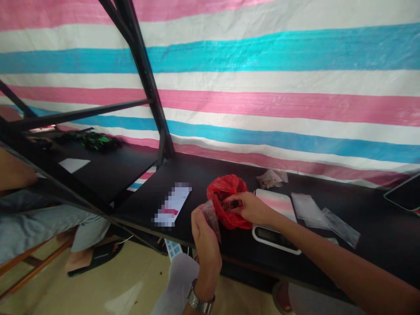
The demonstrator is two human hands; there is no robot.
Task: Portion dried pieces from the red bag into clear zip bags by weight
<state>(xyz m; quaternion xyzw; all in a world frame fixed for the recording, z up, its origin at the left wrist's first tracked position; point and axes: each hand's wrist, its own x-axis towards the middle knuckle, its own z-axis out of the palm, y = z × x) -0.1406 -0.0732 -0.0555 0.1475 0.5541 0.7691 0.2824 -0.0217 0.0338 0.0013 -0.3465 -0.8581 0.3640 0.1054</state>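
Observation:
My left hand (205,234), with a metal watch on its wrist, is closed on a small clear plastic bag (211,217) at the table's front edge. Right beside that bag stands an open red plastic bag (229,183). My right hand (247,208) reaches into its mouth with bent fingers; dark bits show at the fingertips, too small to name. Under my right forearm lies a white digital scale (275,203), partly covered by the arm. Behind the scale rests a filled clear bag (271,179) of brownish pieces.
Flat clear zip bags (310,210) lie right of the scale. A phone (173,205) with a lit screen lies to the left, and a dark-screened device (405,192) at the far right. A black metal frame (144,74) rises on the left; beyond it another person sits, legs (49,227) showing.

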